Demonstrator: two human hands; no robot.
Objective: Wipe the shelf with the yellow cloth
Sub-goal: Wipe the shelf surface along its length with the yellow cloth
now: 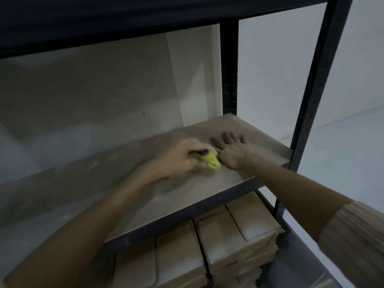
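Dim view down onto a brown shelf [187, 192] set in a dark metal rack. Left hand [178, 159], blurred, curled around a bunched yellow cloth [211, 160] and pressing it against the shelf surface, with something small and dark showing at the top of the grip, too blurred to identify. Cloth near the middle of the shelf, poking out from the fingers toward the right. Right hand [232, 148] just beside the cloth, lying flat on the shelf, palm down, fingers straight and slightly spread, holding nothing. Both forearms reaching in from the lower edge of the view, the right one ending in a pale ribbed sleeve [357, 235]. Dark upright post [228, 69] at the back right corner of the shelf and another post [315, 84] at the front right corner. Dark underside of a higher shelf [145, 15] across the top. Pale wall [93, 96] behind the rack. Below the shelf, on the next level down, stacked brown cardboard boxes [228, 235] packed side by side.
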